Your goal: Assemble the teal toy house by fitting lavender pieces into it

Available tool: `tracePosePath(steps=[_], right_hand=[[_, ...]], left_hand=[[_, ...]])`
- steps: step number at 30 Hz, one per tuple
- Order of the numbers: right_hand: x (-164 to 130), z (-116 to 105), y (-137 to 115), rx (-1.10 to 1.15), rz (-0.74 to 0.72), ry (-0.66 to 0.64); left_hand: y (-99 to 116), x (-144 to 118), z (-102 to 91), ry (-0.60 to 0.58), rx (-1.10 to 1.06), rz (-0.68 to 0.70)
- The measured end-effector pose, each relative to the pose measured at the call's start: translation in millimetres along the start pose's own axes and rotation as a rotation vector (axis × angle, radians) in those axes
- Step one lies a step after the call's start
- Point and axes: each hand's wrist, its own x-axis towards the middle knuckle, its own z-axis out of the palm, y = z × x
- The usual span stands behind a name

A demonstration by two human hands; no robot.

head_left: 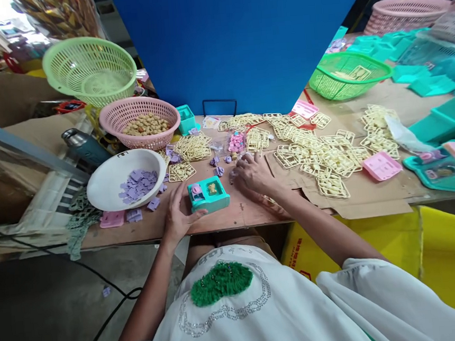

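My left hand [176,213] grips the left side of a small teal plastic box [214,204], thumb along its front and fingers behind. Inside the box's two openings sit a pink-lilac piece [196,191] and a tan figure [212,188]. Right of it, my right hand [252,173] rests low on the tabletop, fingers bent and tips together; what they pinch, if anything, is too small to make out. Lilac pieces [218,171] and a pile of small pink parts [236,141] lie just beyond the hands.
Cream plastic frames [329,153] spread over the right side. At left stand a white bowl [97,188] of lilac pieces, a pink basket [109,122] of tan pieces and a flask [85,145]. A blue panel [232,42] rises behind. Teal parts [446,125] crowd the far right.
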Motion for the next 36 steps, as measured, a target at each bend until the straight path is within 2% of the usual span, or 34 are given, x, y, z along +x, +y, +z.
tracePosePath(steps=[3,5,8,11,15,17,19,22,25,27,31,36], right_hand=[[1.1,-7.8,1.6,0.179,-0.001,0.132],[0.2,-19.6,-4.5,0.371,-0.020,0.207],[-0.4,-42.8,-23.8,0.641,-0.116,0.200],[1.9,-60.7,-45.6,0.833,-0.181,0.135],[5.3,-62.5,-67.5,1.132,-0.055,0.133],[5.1,-57.4,-73.3,1.299,0.037,0.110],[4.3,-52.0,-72.6,1.409,0.119,0.076],[4.7,-44.8,-57.3,1.487,0.231,-0.054],[7.1,-36.2,-35.5,1.499,0.281,-0.294],[8.5,-29.9,-25.2,1.485,0.298,-0.388],[9.7,-20.5,-18.0,1.433,0.332,-0.427],[11.4,-13.5,-14.2,1.396,0.362,-0.446]], left_hand=[[24.7,-0.4,-4.9,0.158,0.159,0.186],[46.8,2.5,-3.2,0.198,0.179,0.273],[76.7,10.7,7.8,0.087,0.070,0.279],[91.3,18.8,24.2,0.009,-0.041,0.212],[90.4,21.5,39.7,0.071,-0.246,0.006],[88.1,20.0,39.8,0.061,-0.307,-0.034],[86.4,18.9,34.0,0.044,-0.209,0.038],[81.7,20.1,19.3,-0.005,0.162,0.239],[71.7,21.9,9.6,-0.164,0.454,0.367],[64.0,21.4,9.3,-0.252,0.562,0.413],[54.9,18.5,15.0,-0.281,0.672,0.455],[58.0,18.2,18.9,-0.297,0.743,0.465]])
